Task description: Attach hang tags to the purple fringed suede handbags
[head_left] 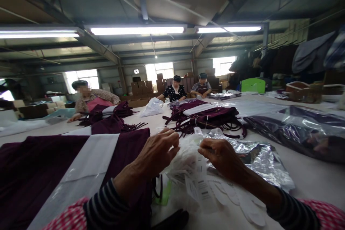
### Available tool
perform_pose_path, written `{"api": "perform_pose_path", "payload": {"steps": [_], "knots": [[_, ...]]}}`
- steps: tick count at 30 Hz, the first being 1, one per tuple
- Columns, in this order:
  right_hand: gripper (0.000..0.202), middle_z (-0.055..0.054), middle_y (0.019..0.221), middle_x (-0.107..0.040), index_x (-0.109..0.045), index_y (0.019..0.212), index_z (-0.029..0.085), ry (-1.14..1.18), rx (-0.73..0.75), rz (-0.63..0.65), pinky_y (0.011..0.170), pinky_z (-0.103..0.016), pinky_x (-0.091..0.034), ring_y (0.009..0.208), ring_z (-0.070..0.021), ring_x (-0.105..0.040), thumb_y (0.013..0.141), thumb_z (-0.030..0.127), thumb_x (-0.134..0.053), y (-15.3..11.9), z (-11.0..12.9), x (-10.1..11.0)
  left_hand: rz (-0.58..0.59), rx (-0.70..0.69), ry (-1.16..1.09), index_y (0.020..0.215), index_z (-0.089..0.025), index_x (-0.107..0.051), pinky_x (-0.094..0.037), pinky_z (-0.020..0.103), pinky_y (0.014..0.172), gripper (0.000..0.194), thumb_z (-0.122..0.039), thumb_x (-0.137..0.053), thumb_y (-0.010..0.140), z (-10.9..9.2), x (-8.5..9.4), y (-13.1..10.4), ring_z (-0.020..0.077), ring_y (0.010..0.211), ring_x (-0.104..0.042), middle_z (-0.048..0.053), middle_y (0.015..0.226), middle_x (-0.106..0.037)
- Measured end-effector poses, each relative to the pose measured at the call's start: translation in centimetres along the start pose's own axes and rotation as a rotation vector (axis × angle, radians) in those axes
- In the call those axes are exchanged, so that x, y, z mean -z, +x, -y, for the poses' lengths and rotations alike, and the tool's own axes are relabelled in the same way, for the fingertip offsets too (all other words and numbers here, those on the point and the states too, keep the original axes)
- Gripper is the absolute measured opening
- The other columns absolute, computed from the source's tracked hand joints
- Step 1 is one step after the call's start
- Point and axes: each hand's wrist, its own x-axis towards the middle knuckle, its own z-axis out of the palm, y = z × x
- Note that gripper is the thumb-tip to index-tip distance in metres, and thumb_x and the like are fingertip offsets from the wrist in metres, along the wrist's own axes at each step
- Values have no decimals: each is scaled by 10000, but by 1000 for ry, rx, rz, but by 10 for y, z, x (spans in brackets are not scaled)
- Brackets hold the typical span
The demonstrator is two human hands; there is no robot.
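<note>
My left hand (pixel 159 149) is raised over the table with thumb and fingers pinched together; anything between them is too small to make out. Opposite it, my right hand (pixel 219 152) is also closed in a pinch, its fingertips beside a clump of thin white plastic strands. Beneath and between both hands lie white barcode tags (pixel 201 187) in a loose pile. White card cut-outs (pixel 242 201) with rounded edges are under my right forearm. On the left, a folded dark purple garment (pixel 132 147) with a white paper band (pixel 88 158) reaches up to my left wrist.
Crumpled clear plastic bags (pixel 264 158) lie to the right, near purple garments in plastic (pixel 296 133). Further purple garments (pixel 205 115) with straps are stacked ahead. A white plastic bundle (pixel 152 107) sits beyond. Three people work around the table's far side. A black object (pixel 175 219) is at the near edge.
</note>
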Motion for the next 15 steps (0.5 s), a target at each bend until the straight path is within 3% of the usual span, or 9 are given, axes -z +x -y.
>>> {"api": "perform_pose_path", "payload": {"steps": [4,7,11,15], "knots": [[213,8,637,-625,-642,690,215,124,-47,9,600,-273,-414,634,-172,-579,878,305,-601,1,-5,-1,-16,308,-587,681,-180,-632,-389,255,603,191,-302,-743,779,5,-7,1,133,617,-516,-13,658,-615],[207,11,637,-622,-646,692,210,163,-54,20,600,-266,-419,637,-168,-580,873,302,-605,1,-5,-1,-42,402,-879,654,-159,-638,-375,234,582,242,-324,-811,692,9,-8,3,104,583,-479,-29,611,-587],[231,20,612,-593,-613,659,199,163,-34,21,601,-261,-395,614,-152,-554,868,298,-611,2,-2,0,-72,521,-1088,694,-162,-590,-447,241,635,256,-323,-789,722,11,-5,3,125,689,-568,11,750,-676],[239,24,607,-580,-598,656,197,158,-31,12,610,-264,-381,612,-148,-545,868,307,-614,2,-4,-3,-146,548,-1028,706,-167,-555,-470,236,619,253,-309,-758,757,15,-2,2,125,676,-587,7,711,-665]]}}
